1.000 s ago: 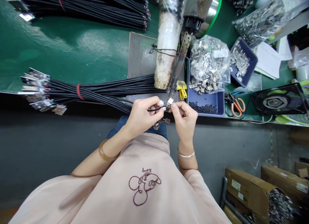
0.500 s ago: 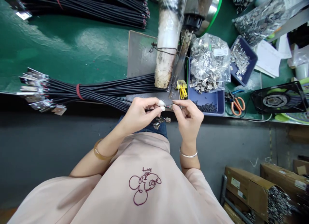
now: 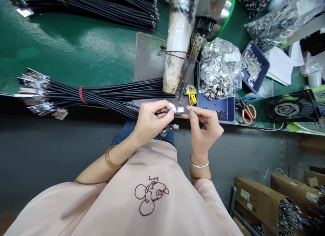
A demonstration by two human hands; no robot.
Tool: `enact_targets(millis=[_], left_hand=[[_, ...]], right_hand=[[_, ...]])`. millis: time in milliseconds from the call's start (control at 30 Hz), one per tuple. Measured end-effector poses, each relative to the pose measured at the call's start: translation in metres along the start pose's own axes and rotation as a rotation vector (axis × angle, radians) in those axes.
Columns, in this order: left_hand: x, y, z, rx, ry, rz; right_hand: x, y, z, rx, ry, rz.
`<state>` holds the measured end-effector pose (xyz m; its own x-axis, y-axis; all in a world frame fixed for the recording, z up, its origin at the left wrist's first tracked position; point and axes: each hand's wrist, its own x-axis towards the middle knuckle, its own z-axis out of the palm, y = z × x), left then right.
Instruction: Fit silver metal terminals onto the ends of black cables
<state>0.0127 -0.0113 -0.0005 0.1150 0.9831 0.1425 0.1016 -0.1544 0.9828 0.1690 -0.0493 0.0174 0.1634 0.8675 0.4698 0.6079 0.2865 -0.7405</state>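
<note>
The black cable (image 3: 162, 111) is thin, light and limp; its small metal terminal (image 3: 180, 109) looks stiff, at the tabletop (image 3: 76, 49) edge; left hand (image 3: 149, 122) pinches the cable just behind it, the surest hold; right hand (image 3: 203, 127) loosely open beside it.

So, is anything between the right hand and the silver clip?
Nothing visible: only a bare gap separates the right hand from the small silver metal clip; the left hand pinches its thin black cable.
</note>
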Motion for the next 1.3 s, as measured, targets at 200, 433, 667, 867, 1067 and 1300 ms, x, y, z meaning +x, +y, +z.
enact_targets(millis=[200,433,667,867,1067,1300], left_hand=[[0.001,0.002,0.004,-0.005,0.021,-0.014],[0.001,0.003,0.005,0.038,0.067,0.024],[0.003,0.006,0.006,0.071,0.081,0.058],[0.002,0.008,0.005,0.040,0.049,-0.012],[0.002,0.008,0.005,0.071,0.030,-0.008],[-0.005,0.006,-0.007,0.152,-0.196,0.114]], right_hand=[[0.008,0.002,0.008,0.125,-0.146,0.067],[0.014,0.001,0.010,0.073,-0.140,-0.002],[0.020,-0.002,0.008,0.060,-0.154,-0.010],[0.019,-0.002,0.005,0.019,-0.168,-0.076],[0.016,0.000,0.007,0.020,-0.174,-0.034],[0.009,-0.003,-0.011,0.090,0.255,-0.151]])
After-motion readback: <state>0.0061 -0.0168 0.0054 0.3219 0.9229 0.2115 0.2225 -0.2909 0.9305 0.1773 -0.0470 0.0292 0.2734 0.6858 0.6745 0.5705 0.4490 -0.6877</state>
